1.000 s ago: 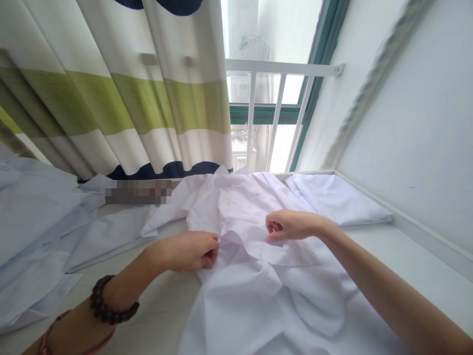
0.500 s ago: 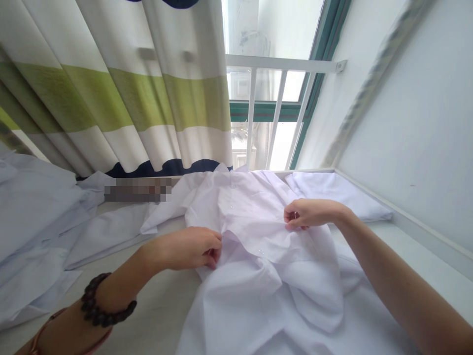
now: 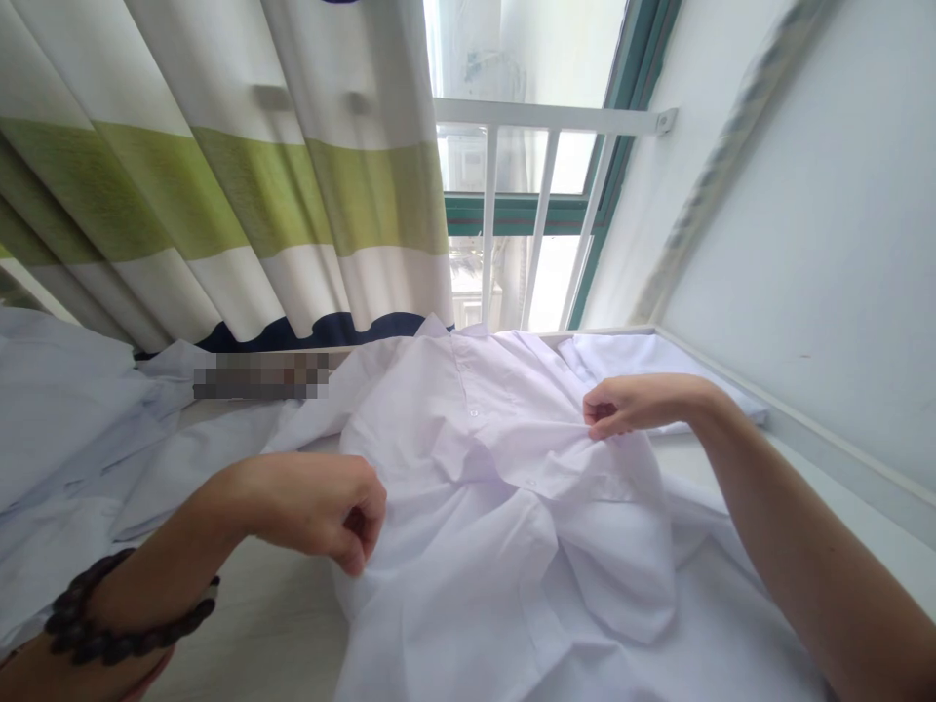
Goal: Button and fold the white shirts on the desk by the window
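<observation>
A white buttoned shirt (image 3: 504,390) lies spread over the surface before me, its collar toward the window and its front rumpled in folds. My left hand (image 3: 343,507) is closed in a pinch on the cloth at the shirt's left edge. On the other side my right hand (image 3: 614,405) pinches the shirt's fabric and draws a fold up sideways. Small buttons show along the front placket. The shirt's lower part spreads toward me in loose, wrinkled folds.
More white garments (image 3: 65,409) are heaped at the left. A folded white cloth (image 3: 606,353) lies in the far right corner by the wall (image 3: 826,253). Beyond are a striped curtain (image 3: 219,185) and a white railing (image 3: 541,117) before the window.
My left hand has moved left and toward me, spreading the shirt's left side outward. My right hand has shifted slightly right and away, still pinching the cloth.
</observation>
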{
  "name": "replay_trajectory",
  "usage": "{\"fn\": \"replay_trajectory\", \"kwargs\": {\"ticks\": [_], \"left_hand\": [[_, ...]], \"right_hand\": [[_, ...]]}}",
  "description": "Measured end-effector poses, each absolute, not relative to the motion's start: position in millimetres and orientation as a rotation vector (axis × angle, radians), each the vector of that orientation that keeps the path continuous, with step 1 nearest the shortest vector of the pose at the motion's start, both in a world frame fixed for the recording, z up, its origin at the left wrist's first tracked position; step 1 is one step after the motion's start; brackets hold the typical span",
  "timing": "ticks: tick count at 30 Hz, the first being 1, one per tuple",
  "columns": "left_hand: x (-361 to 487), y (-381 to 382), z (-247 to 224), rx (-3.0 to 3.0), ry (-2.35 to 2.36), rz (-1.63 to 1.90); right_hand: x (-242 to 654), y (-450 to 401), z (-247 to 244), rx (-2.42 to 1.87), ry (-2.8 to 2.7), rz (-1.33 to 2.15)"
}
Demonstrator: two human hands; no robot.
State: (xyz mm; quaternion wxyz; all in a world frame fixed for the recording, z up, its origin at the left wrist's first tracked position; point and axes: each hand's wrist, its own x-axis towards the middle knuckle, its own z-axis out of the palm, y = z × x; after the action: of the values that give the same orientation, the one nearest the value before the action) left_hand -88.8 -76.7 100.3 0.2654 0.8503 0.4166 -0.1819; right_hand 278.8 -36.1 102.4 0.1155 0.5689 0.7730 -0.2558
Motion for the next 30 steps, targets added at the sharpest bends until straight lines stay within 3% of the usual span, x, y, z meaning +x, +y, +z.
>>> {"fn": "replay_trajectory", "kwargs": {"ticks": [7,14,23,26,30], "left_hand": [[-69,-77,94,2.29,1.117,-0.385],[-50,-78,70,2.4,0.71,-0.469],[-82,-74,96,2.097,0.89,-0.549],[-75,-69,97,2.164,0.863,-0.366],[-64,-52,73,2.38,1.177,0.192]], "right_hand": [[245,-51,104,1.711,2.443,-0.758],[225,-38,73,1.46,2.438,-0.653],[248,-36,81,1.366,2.473,-0.717],[242,-42,86,1.392,2.507,-0.801],[224,-44,79,1.411,2.852,-0.833]]}}
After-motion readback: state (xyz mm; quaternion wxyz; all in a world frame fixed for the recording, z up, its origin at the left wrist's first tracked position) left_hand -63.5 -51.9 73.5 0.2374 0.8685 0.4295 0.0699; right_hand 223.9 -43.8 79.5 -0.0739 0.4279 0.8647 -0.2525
